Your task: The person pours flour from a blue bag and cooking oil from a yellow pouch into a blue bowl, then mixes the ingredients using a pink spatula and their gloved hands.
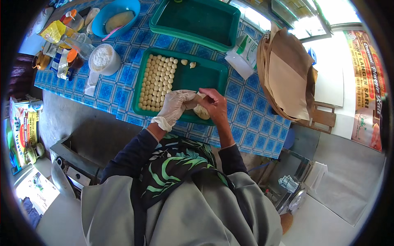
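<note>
My left hand [174, 105], in a thin whitish glove, and my bare right hand [216, 106] meet over the near side of a green tray [205, 82]. Both sets of fingers are closed in a pinch around a bit of pale dough, mostly hidden by them. Just below the fingertips, partly covered by my right hand, is a larger lump of pale dough [200, 113]. Rows of small round dough balls [157, 82] fill the tray's left part. Two odd-shaped dough pieces, one of them a small dough piece [193, 64], lie apart near its far edge.
Stacked green trays [193, 24] stand behind. To the left are a white tub of flour [102, 60], a blue bowl [100, 24] with dough, and several jars and packets. At right sit a white packet [243, 57] and a paper-lined round woven tray [287, 76] near the blue-checked table's edge.
</note>
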### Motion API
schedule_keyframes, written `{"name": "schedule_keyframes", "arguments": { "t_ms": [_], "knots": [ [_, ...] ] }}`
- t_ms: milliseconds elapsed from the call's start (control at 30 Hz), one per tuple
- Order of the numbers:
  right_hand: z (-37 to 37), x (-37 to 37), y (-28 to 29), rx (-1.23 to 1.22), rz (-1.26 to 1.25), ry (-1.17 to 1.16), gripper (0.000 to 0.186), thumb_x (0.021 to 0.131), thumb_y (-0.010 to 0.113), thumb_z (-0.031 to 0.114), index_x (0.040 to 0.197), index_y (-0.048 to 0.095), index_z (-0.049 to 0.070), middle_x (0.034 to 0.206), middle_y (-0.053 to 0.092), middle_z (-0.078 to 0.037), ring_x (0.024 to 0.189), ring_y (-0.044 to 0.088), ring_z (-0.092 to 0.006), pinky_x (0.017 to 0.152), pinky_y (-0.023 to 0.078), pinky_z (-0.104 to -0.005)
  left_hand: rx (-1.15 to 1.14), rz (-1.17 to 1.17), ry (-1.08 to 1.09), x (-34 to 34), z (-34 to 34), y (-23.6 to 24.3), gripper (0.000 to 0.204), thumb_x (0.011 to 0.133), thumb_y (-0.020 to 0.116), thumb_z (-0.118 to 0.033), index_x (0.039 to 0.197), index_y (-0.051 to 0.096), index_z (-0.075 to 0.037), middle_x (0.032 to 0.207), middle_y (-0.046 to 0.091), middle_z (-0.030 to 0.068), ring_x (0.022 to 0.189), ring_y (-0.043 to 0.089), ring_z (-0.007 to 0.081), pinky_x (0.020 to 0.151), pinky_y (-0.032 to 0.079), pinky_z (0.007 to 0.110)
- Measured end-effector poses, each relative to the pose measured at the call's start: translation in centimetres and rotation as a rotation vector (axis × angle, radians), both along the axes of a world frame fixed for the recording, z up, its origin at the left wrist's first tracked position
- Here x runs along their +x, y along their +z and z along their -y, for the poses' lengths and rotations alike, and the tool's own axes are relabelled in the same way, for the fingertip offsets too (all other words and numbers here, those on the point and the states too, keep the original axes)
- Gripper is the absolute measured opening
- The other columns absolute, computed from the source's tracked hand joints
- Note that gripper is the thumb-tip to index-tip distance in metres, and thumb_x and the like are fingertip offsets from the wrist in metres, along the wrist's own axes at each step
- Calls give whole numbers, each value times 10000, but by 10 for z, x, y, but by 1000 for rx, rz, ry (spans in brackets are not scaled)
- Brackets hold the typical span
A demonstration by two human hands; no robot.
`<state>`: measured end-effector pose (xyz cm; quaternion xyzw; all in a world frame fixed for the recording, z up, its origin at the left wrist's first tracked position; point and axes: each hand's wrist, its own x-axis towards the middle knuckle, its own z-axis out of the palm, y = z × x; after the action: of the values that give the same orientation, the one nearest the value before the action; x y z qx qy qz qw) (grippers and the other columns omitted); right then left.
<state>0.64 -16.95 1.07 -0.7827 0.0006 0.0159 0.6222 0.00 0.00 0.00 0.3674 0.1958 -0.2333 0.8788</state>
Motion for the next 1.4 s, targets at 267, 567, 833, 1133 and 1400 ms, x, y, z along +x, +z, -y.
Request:
{"name": "schedule_keyframes", "arguments": {
  "t_ms": [267, 567, 833, 1133, 1400],
  "knots": [
    [2, 12, -17, 223, -296, -28, 238, 728, 750, 12, 961, 706, -12, 826, 690, -78, 653, 647, -158, 626, 532, -267, 243, 97, -18, 5, 6, 2, 186, 897, 576, -24, 1052, 618, 70, 1016, 673, 154, 951, 668, 248, 892, 525, 347],
    [-29, 1, -21, 570, -479, -201, 196, 823, 633, -9, 996, 646, -101, 886, 683, -173, 717, 677, -227, 661, 571, -314, 1094, 885, -145, -26, 9, -2, 479, 874, 483, -13, 1350, 436, 6, 1448, 340, 274, 1298, 420, 379, 1053, 379, 372],
    [-53, 18, -49, 401, -386, -62, 186, 885, 538, -14, 1026, 636, -86, 914, 668, -161, 715, 662, -201, 602, 557, -303, 603, 346, 384, -7, -65, 6, 255, 870, 554, -44, 1089, 674, 8, 1284, 566, 151, 1209, 511, 239, 1034, 371, 325],
    [-99, 24, -107, -446, 112, 9, 201, 852, 525, -27, 960, 693, 0, 890, 659, -158, 704, 640, -227, 616, 521, -326, 706, 274, 562, -39, -168, -2, 396, 943, 579, -169, 1252, 514, 71, 1080, 667, 142, 978, 642, 193, 877, 475, 300],
    [-103, 19, -80, -689, 105, -7, 258, 754, 591, -19, 999, 667, 7, 1060, 641, -182, 818, 597, -319, 701, 484, -423, 677, 239, 540, -46, -174, -20, 419, 927, 573, -170, 1244, 514, 98, 1035, 675, 139, 959, 638, 183, 860, 481, 284]
  ]
}}
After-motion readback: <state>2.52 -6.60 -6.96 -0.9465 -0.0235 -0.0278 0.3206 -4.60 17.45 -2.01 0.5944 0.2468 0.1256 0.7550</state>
